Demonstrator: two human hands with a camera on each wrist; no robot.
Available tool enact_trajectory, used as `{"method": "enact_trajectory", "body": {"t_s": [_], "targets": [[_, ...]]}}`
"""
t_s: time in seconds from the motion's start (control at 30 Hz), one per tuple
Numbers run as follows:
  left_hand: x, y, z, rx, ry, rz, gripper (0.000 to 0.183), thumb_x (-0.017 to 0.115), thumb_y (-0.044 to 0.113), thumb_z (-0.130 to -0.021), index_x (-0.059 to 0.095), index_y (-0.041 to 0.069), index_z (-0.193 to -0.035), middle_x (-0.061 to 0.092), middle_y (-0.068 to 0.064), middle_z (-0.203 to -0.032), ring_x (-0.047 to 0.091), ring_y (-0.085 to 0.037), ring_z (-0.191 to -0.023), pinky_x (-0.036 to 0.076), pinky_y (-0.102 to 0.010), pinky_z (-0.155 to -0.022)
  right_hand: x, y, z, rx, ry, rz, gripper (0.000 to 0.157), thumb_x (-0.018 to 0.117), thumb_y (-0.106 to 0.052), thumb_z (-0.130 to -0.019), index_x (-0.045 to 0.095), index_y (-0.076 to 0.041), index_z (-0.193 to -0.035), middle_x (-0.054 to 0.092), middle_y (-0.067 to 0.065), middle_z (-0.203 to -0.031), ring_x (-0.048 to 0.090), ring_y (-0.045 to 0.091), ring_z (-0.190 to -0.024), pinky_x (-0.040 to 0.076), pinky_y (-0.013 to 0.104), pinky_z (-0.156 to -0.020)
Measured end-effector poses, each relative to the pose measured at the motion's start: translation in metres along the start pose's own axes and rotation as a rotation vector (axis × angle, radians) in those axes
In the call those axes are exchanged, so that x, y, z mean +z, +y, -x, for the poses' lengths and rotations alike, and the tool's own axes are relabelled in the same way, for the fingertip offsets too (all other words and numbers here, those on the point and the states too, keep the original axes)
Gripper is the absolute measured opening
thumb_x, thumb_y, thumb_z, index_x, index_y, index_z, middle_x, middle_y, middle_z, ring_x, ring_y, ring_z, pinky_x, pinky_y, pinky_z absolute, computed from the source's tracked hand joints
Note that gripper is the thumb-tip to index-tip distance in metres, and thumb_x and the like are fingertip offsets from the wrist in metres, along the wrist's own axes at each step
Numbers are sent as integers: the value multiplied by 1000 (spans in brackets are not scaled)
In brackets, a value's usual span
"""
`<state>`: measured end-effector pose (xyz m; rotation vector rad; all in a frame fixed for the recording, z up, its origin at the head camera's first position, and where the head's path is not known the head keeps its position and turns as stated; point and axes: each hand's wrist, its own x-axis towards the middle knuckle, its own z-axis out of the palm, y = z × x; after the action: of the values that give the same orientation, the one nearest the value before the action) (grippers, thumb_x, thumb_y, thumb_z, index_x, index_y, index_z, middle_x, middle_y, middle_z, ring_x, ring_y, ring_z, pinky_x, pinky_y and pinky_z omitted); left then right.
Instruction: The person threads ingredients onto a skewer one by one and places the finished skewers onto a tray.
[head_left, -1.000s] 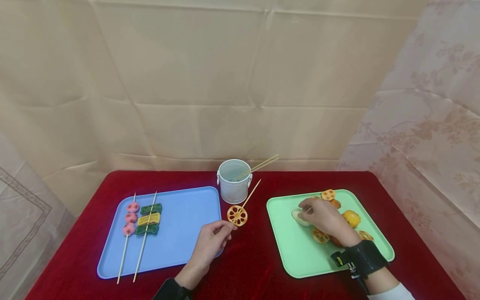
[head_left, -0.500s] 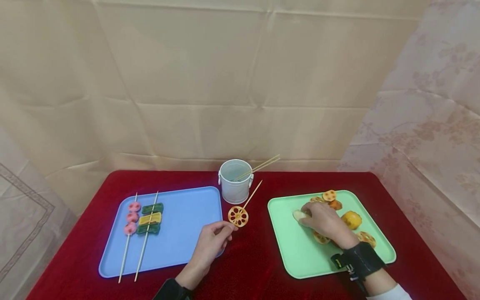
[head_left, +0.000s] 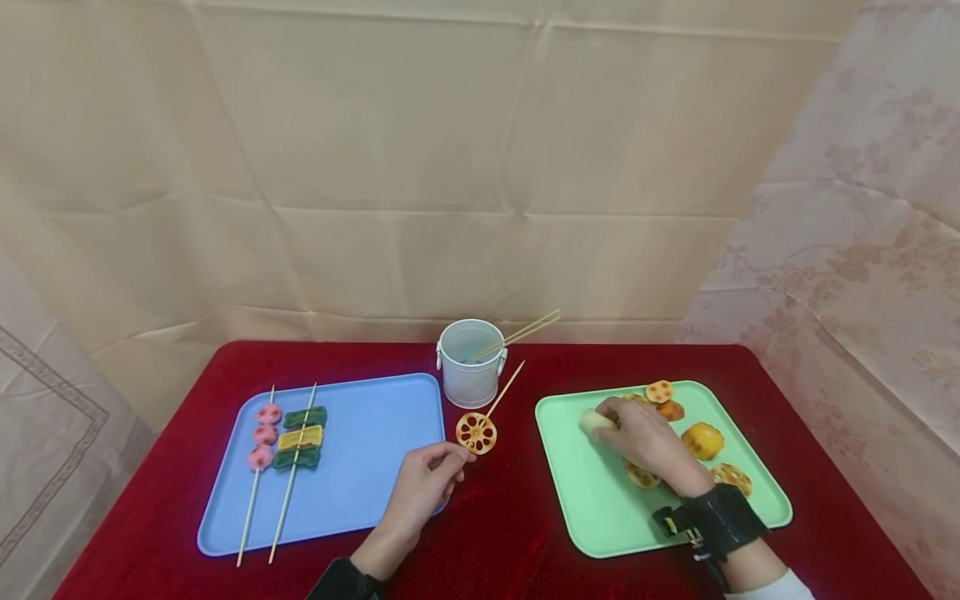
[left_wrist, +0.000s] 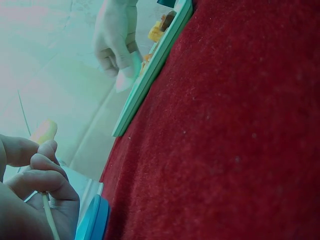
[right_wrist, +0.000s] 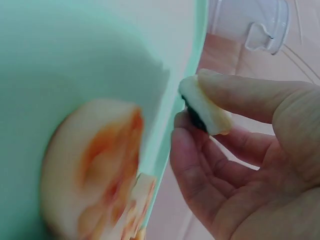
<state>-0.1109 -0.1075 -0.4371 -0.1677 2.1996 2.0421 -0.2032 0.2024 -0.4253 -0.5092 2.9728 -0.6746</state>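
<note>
My left hand (head_left: 422, 492) pinches a wooden skewer (head_left: 507, 387) that carries a browned lotus root slice (head_left: 476, 433) just beyond the fingertips. The skewer's pointed end sticks out past the slice, and its lower end runs through the palm in the left wrist view. Over the green tray (head_left: 592, 508), my right hand (head_left: 651, 437) pinches a pale whitish-green piece (head_left: 594, 421) between thumb and fingers. In the right wrist view this white piece (right_wrist: 207, 107) has a dark lower side; its exact kind is unclear.
Lotus slices (head_left: 643, 475) and a yellow chunk (head_left: 702, 440) lie on the green tray. A white bucket (head_left: 470, 379) with skewers stands behind. The blue tray (head_left: 375, 433) bears a pink-piece skewer (head_left: 261, 457) and a green-and-yellow skewer (head_left: 300, 437).
The pale piece has tilted and risen slightly in my right hand, which has shifted a little left. My left hand stays put with the skewer.
</note>
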Motion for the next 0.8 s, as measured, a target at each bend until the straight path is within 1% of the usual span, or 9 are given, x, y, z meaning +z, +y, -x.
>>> {"method": "enact_trajectory", "body": {"t_s": [0.03,0.1,0.23,0.3,0.37,0.47,0.53,0.67,0.8], "targets": [[0,-3,-1,0,0,2,25,57,11,-94,69,-9,-100,56,-2,-67,44,-9,-53,34,-17,-45,0,-1,-1,2,10,-13,20,72,-19,-83,69,-9,-100,58,-4,-78,46,13,-66,38,31,-60],[0,-7,-3,10,0,5,26,57,14,-94,69,-8,-100,56,-1,-67,44,-8,-53,34,-18,-45,0,-4,-3,7,24,-39,20,72,-21,-84,70,-9,-100,56,-4,-74,45,13,-64,37,30,-58],[0,-11,-5,22,2,6,25,59,16,-93,70,-5,-99,56,-1,-67,44,-8,-53,34,-18,-45,1,-10,-6,20,41,-70,23,72,-26,-84,70,-11,-101,52,-3,-70,43,13,-62,34,29,-56],[1,-12,-4,20,0,6,25,59,16,-93,71,-4,-99,56,-1,-67,44,-8,-53,34,-18,-45,1,-13,-8,38,53,-86,29,72,-30,-84,70,-10,-105,56,-2,-75,45,13,-65,35,29,-57],[1,-12,-4,17,-5,10,24,59,16,-92,71,-4,-99,56,-1,-67,44,-7,-52,34,-17,-44,1,-16,-9,55,73,-118,36,72,-33,-85,69,-9,-112,63,0,-85,52,15,-72,40,30,-60],[2,-12,-2,13,-15,17,24,59,15,-92,70,-5,-99,57,0,-67,44,-6,-52,34,-17,-44,1,-22,-11,81,105,-210,42,70,-35,-86,66,-8,-118,67,2,-98,60,17,-85,46,32,-66],[3,-12,-2,10,-22,24,24,58,15,-92,70,-4,-99,57,0,-67,44,-6,-52,34,-17,-44,1,-25,-13,85,114,-288,42,69,-35,-88,63,-8,-119,68,3,-99,62,18,-89,48,32,-69],[4,-12,-1,2,-32,28,23,58,14,-92,71,-4,-98,57,0,-68,44,-6,-53,34,-17,-45,1,-32,-17,83,116,-426,42,65,-35,-90,62,-6,-120,68,5,-101,63,19,-90,51,34,-73],[5,-12,1,1,-40,31,24,58,14,-92,70,-5,-99,56,1,-67,43,-6,-53,33,-16,-45,-1,-36,-22,98,111,-579,46,64,-37,-91,62,-5,-124,68,9,-106,64,22,-91,53,41,-80]]}}
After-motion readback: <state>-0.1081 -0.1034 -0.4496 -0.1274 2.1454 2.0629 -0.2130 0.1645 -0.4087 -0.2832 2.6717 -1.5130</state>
